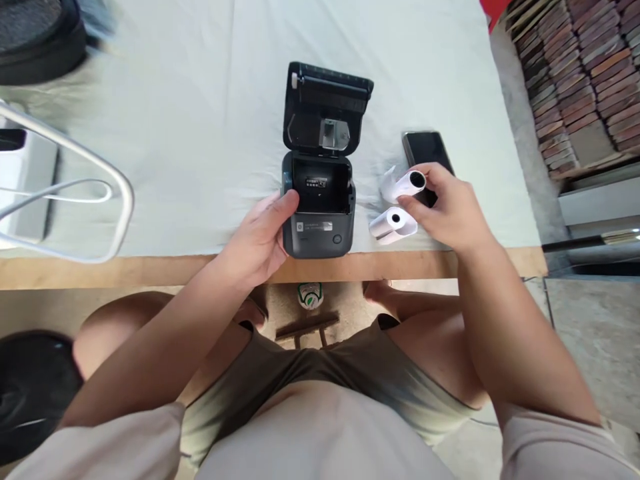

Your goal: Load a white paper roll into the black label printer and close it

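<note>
Your left hand (260, 237) grips the left side of the small black printer (319, 213), thumb lying along its upper edge, fingers hidden behind the housing. The printer sits near the front edge of the desk (200, 133), its lid (325, 110) swung up and back, the paper bay (320, 187) open to view; a small label inside it is too small to read. Your right hand (450, 210) has its grip clenched around a white paper roll (405, 183), held just above the desk to the right of the printer, its hollow core facing you and a loose paper tail curling off its left side. Your fingers cover the far end of that roll. A second paper roll (393, 225) lies on the desk just below it, close to your right hand; whether they touch you cannot tell. A black phone (425, 150) lies behind your right hand, its lower part hidden by your fingers and the held roll. At the left, a white tubular frame (100, 173) and a cable are cut off by the edge of the view, and a dark object in the top left corner is blurred. Stacked bricks (585, 73) stand beyond the right end of the desk.
</note>
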`<state>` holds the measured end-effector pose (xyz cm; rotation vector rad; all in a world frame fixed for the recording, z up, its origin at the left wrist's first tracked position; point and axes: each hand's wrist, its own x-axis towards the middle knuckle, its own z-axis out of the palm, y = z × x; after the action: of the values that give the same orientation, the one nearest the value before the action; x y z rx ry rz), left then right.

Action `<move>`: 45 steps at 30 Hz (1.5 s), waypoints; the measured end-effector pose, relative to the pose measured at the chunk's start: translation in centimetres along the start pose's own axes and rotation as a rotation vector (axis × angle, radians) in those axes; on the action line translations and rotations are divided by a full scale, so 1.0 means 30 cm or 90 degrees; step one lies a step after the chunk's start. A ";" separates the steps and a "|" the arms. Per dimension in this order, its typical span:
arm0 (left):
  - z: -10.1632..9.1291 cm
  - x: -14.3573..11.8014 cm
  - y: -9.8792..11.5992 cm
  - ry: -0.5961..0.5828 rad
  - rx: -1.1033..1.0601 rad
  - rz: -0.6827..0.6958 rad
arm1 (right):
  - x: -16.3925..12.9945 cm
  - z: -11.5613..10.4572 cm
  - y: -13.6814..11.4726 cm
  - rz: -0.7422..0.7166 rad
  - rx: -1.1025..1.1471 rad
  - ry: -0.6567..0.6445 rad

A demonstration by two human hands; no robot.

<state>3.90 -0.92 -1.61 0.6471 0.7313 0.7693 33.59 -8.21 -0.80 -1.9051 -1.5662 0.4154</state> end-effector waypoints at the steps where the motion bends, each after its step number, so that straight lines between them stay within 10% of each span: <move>1: 0.002 -0.002 0.001 0.003 -0.001 0.001 | -0.011 -0.012 -0.015 -0.006 -0.016 0.011; 10: -0.005 -0.005 -0.002 -0.033 0.024 -0.012 | -0.179 0.097 -0.142 -0.171 -0.289 0.065; 17: -0.024 0.002 -0.014 -0.059 0.036 0.000 | -0.139 0.123 -0.099 -0.187 0.069 0.075; 22: -0.036 0.006 -0.024 -0.083 0.064 0.002 | -0.101 0.089 -0.225 -0.270 0.216 0.189; 31: -0.013 -0.014 -0.025 -0.086 0.022 0.032 | -0.029 0.184 -0.366 -0.339 -0.221 0.047; 45: -0.033 -0.009 -0.033 -0.110 0.064 0.011 | 0.001 0.130 -0.342 -0.362 -0.198 -0.018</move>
<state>3.37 -1.45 -2.84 0.8018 0.6090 0.6868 23.44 -6.14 2.87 -1.5613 -2.1907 -0.0537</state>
